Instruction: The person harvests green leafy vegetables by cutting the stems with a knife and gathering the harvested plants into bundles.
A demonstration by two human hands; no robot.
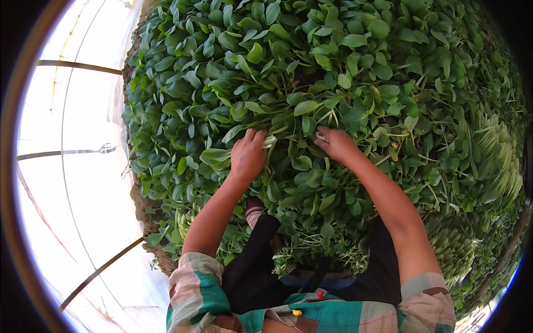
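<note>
My left hand (250,155) is closed around a small bunch of leafy greens. Their pale cut-looking stem ends (270,142) stick out on the thumb side, and the leaves (216,158) spread out to the left. To the right, my right hand (336,145) is low among the standing plants with its fingers curled. A small pale thing (320,136) shows between thumb and forefinger; whether it is a stem or something else is unclear. Dense green leafy vegetables (306,107), spoon-leaved like bok choy, surround both hands and partly hide the right fingertips.
Piles of gathered greens with pale stems (497,154) lie at the far right, with another pile (454,249) nearer my right side. A bare soil edge (143,208) and translucent plastic sheeting (95,200) with curved ribs (102,272) bound the left. My striped sock (253,214) shows among the plants.
</note>
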